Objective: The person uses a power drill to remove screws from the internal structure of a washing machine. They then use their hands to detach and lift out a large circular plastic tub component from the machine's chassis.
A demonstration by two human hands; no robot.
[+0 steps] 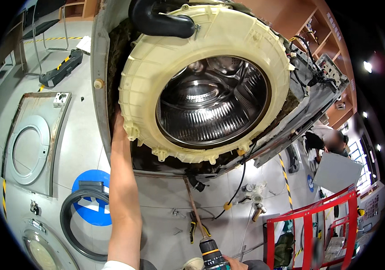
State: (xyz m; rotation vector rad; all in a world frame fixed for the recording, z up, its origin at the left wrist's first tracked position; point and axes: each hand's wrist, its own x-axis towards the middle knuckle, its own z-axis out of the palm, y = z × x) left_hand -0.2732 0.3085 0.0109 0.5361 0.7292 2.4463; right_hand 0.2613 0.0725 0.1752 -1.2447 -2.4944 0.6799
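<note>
My left forearm (124,193) reaches up into the gap between the washing machine's cream plastic tub (143,90) and its cabinet wall (100,58). The left hand itself is hidden behind the tub's edge. Inside the tub shows a shiny metal drum (201,103). At the lower edge, my right hand (235,263) is closed on a cordless drill (209,252), partly cut off by the picture's edge. The drill carries a long, thin, rust-coloured bit (193,200) that points up toward the cabinet's lower edge. A black hose (161,22) is attached at the tub's top.
Pliers (193,227) and loose screws (177,211) lie on the floor beside a pump-like part (256,198). At left are a grey front panel (55,148), a black rubber ring (64,220) and a round door (42,252). A red rack (307,234) stands at right; a person (325,135) is beyond.
</note>
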